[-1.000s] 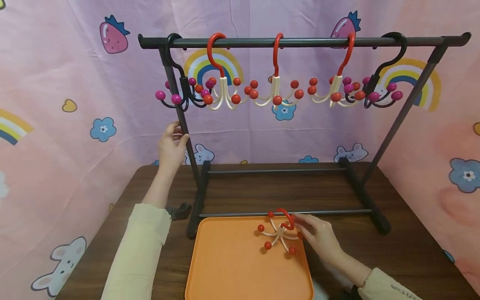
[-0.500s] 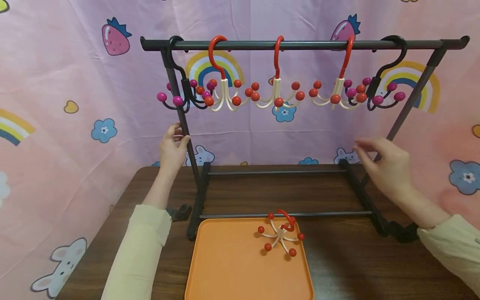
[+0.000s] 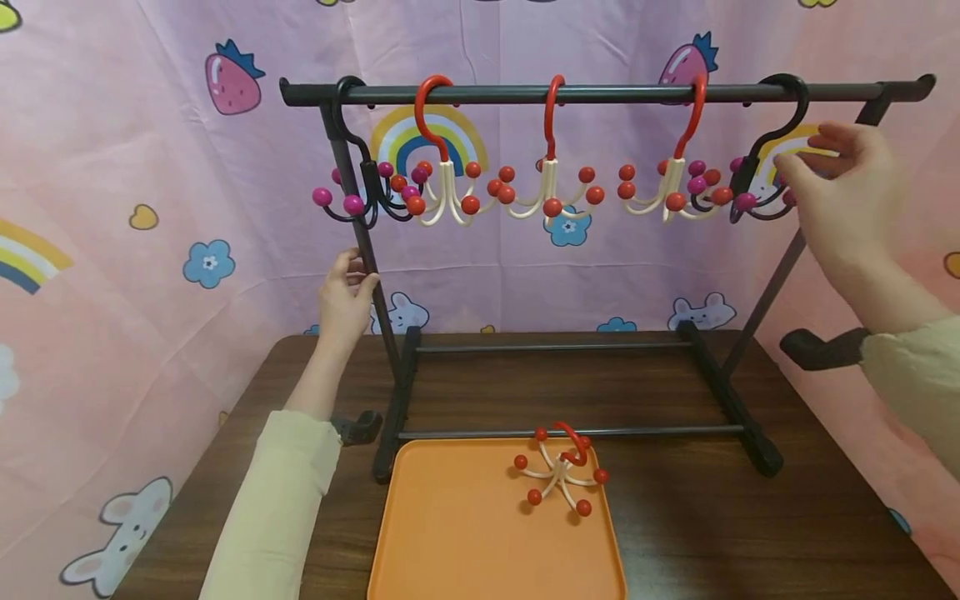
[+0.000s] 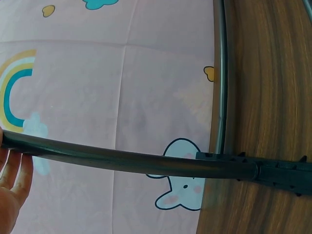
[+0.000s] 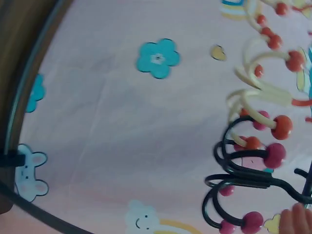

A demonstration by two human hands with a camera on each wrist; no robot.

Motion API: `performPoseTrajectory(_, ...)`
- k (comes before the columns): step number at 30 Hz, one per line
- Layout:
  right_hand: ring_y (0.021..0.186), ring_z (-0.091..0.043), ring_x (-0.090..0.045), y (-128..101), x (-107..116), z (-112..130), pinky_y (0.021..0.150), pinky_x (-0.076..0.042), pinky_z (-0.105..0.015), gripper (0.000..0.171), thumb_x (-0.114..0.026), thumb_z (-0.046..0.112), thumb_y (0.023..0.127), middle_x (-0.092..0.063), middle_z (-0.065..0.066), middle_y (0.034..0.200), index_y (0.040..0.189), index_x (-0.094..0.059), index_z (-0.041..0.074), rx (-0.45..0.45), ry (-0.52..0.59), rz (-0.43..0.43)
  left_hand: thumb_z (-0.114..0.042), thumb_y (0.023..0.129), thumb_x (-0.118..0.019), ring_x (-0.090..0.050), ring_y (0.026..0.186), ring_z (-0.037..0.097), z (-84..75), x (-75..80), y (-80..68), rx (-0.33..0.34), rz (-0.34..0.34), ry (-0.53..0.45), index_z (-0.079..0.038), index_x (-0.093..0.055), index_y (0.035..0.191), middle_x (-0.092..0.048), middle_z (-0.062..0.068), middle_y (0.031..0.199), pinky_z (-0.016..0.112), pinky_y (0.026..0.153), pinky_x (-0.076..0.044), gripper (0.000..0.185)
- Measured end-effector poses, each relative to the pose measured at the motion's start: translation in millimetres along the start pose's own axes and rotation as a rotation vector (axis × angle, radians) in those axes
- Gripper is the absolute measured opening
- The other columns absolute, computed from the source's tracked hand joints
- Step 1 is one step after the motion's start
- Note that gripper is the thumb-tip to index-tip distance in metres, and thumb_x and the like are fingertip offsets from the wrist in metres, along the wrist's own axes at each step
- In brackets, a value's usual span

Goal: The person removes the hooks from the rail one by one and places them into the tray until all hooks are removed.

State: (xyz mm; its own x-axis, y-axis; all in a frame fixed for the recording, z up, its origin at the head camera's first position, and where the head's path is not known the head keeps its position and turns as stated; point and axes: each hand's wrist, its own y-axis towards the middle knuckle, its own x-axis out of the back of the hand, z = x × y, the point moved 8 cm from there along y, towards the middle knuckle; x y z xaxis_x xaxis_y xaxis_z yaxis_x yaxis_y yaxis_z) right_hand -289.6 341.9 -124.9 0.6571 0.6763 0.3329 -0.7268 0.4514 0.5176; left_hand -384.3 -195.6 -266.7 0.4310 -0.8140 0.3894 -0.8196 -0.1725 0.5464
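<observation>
Your right hand [image 3: 843, 196] reaches the black hook hanger [image 3: 765, 167] at the right end of the rail [image 3: 600, 90]. The hanger hangs upright by its large black top hook, looped over the rail; below, its curved black prongs fan out, each tipped with a magenta ball. Your fingertips [image 5: 297, 219] sit right beside the lowest prongs; contact cannot be confirmed. Your left hand [image 3: 343, 296] grips the dark left post [image 3: 363, 242] of the rack, which leans and stands on the counter [image 3: 675, 517].
</observation>
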Motion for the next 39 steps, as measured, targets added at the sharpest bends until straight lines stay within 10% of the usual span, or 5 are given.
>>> performPoseTrajectory(5,0.121,-0.004,-0.046,21,-12,-3,0.075,-0.048,-0.012,0.07,-0.068,0.043,0.076,-0.041,0.008,0.138,0.136,-0.035,0.026,-0.145,0.035,0.114,-0.013,0.09,-0.056,-0.059,0.1,0.029,2.0,1.2,-0.6,0.009,0.003,0.02,-0.01,-0.048,0.125,-0.057,0.018,0.11,0.039,0.09,-0.048,0.036)
performPoseTrajectory(12,0.123,-0.007,-0.045,32,-33,-13,0.103,-0.036,-0.04,0.064,-0.062,0.051,0.077,-0.039,0.006,0.14,0.129,-0.03,0.036,-0.211,-0.123,0.167,-0.012,0.09,-0.056,-0.059,0.1,0.029,1.1,0.7,-0.4,-0.004,-0.001,0.011,-0.009,-0.048,0.124,-0.058,0.018,0.11,0.038,0.09,-0.048,0.036)
performPoseTrajectory(25,0.088,-0.001,-0.051,42,-32,-8,0.084,-0.048,-0.02,0.04,-0.062,0.029,0.084,-0.052,0.016,0.096,0.116,-0.038,0.035,-0.127,-0.103,0.135,-0.014,0.091,-0.054,-0.058,0.103,0.029,3.2,0.1,0.1,0.02,0.017,0.014,-0.01,-0.046,0.127,-0.056,0.018,0.113,0.039,0.092,-0.047,0.038)
performPoseTrajectory(32,0.072,0.012,-0.051,47,-15,-2,0.051,-0.037,-0.003,0.041,-0.065,0.021,0.082,-0.048,0.026,0.078,0.11,-0.04,0.035,-0.071,-0.063,0.083,-0.013,0.091,-0.054,-0.058,0.102,0.029,0.6,-0.3,-0.5,0.017,0.015,-0.001,-0.01,-0.047,0.126,-0.057,0.018,0.111,0.04,0.092,-0.047,0.037)
performPoseTrajectory(39,0.071,0.012,-0.046,44,-5,9,0.065,-0.044,-0.005,0.038,-0.061,0.017,0.085,-0.044,0.024,0.081,0.111,-0.038,0.032,-0.039,-0.033,0.046,-0.011,0.09,-0.056,-0.059,0.1,0.028,0.3,1.2,-0.6,0.011,0.001,-0.015,-0.009,-0.048,0.125,-0.057,0.016,0.108,0.039,0.09,-0.048,0.036)
